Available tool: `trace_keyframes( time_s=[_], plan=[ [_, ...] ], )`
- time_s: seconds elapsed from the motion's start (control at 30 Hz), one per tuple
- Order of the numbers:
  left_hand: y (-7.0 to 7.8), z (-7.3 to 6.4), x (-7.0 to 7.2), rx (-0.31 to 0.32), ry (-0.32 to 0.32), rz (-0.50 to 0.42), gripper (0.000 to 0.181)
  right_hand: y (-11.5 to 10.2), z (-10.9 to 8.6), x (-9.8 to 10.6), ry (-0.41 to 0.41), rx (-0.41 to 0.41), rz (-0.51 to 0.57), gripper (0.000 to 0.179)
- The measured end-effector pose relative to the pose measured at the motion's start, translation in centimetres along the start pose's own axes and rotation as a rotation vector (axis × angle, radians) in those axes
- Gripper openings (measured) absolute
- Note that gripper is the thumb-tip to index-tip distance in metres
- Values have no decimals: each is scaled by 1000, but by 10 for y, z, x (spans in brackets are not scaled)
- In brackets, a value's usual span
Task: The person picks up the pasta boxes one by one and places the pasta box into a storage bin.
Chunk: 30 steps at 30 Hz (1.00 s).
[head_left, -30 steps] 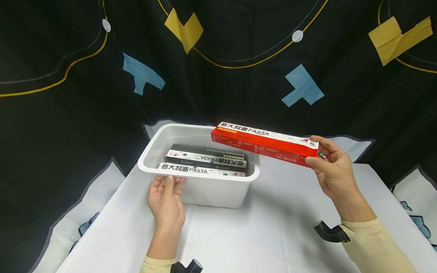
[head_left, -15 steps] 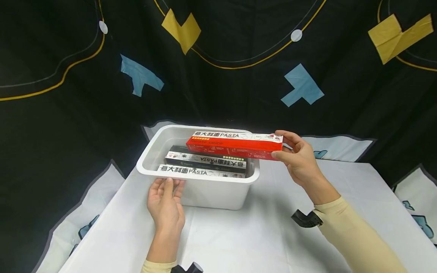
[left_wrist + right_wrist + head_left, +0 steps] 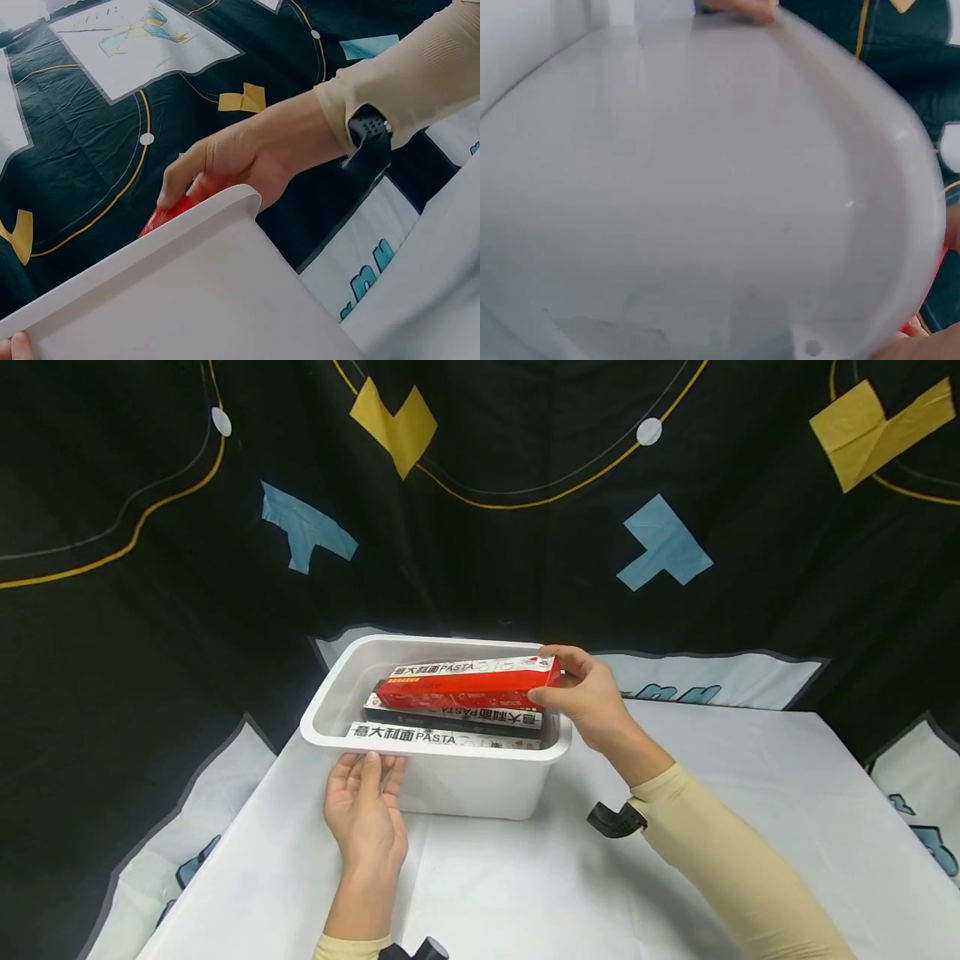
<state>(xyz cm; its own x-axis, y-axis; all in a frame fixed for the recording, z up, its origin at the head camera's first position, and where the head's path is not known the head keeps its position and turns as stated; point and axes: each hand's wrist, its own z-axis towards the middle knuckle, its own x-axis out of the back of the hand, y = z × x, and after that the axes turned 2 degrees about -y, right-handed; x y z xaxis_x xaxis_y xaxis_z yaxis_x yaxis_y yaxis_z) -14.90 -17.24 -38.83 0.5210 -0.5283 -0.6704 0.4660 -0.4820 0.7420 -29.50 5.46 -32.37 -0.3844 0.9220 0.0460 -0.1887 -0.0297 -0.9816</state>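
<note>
A white plastic bin (image 3: 465, 785) stands on the table. Inside lie a black-and-white pasta box (image 3: 457, 714) and, nearest its front wall, another pasta box showing a white face (image 3: 405, 734). My right hand (image 3: 588, 697) pinches the right end of a red tomato-sauce pasta box (image 3: 465, 685), which is slightly tilted, its left end lower, within the bin's opening above the black box. My left hand (image 3: 366, 818) holds the front rim from below, palm up, its fingertips under the lip. In the left wrist view, the bin wall hides most of the red box (image 3: 161, 217).
A white cloth covers the table (image 3: 525, 885). Behind it hangs a dark curtain (image 3: 495, 568) with yellow and blue patches. The bin's raised rim (image 3: 318, 718) surrounds its opening.
My right hand has carried the red pasta box leftward and down, from beyond the bin's right side into its opening. My left hand has stayed at the front rim.
</note>
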Motion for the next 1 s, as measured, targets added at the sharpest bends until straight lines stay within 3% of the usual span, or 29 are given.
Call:
trace_keyframes(
  time_s=[0.1, 0.23, 0.57, 0.77, 0.87, 1.0],
  plan=[
    [0, 0, -1, 2, -4, -4, 33, 1, 6, -2, 0, -47, -75, 60],
    [1, 2, -3, -2, -6, -10, 32, -1, 12, -3, -20, -47, -187, 58],
    [2, 1, 0, 10, -13, 5, 34, -1, 15, -14, -76, 42, -537, 61],
    [2, 0, 0, 2, -17, -1, 34, 5, 15, -13, -55, 182, -777, 54],
    [3, 0, 0, 9, -21, 3, 36, 9, 8, -10, -8, 245, -798, 49],
    [4, 0, 0, 15, -20, 2, 36, 13, -15, -5, 61, 310, -710, 45]
  ],
)
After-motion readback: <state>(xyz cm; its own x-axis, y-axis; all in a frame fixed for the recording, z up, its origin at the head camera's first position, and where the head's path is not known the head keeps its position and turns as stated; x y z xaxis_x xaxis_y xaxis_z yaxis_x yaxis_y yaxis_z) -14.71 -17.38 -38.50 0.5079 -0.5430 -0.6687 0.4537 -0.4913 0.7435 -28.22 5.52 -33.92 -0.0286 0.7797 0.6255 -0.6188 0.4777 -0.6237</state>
